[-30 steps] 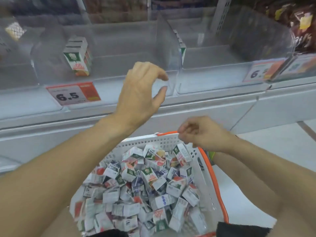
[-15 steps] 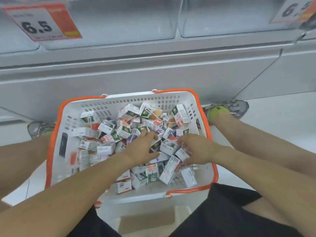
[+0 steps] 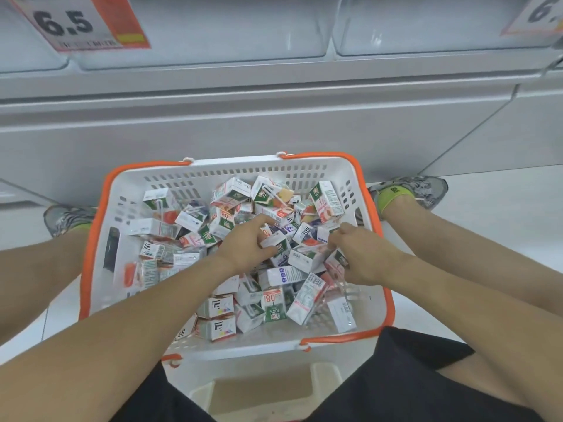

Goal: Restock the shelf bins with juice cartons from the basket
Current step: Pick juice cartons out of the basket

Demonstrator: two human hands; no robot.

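Note:
A white basket point(image 3: 243, 169) with an orange rim sits between my knees, filled with several small juice cartons point(image 3: 275, 304) lying in a jumble. Both hands are down in the pile near its middle. My left hand point(image 3: 245, 249) curls its thumb and fingers round one small carton point(image 3: 275, 242). My right hand point(image 3: 364, 257) has its fingers curled on a white carton point(image 3: 306, 257) just to its left. The clear shelf bins point(image 3: 213, 41) run along the top edge; only their lower fronts show, and no cartons are visible in them.
A price label reading 6.5 point(image 3: 76, 22) hangs on the left bin, another label point(image 3: 536, 16) at the top right. The grey shelf base point(image 3: 274, 117) stands right behind the basket. My shoes point(image 3: 408, 193) flank it. A pale stool point(image 3: 265, 388) shows under its near edge.
A second ago my left hand was raised at the shelf bins and the right was at the basket rim. My view has dropped and both hands are now in the carton pile, gripping cartons.

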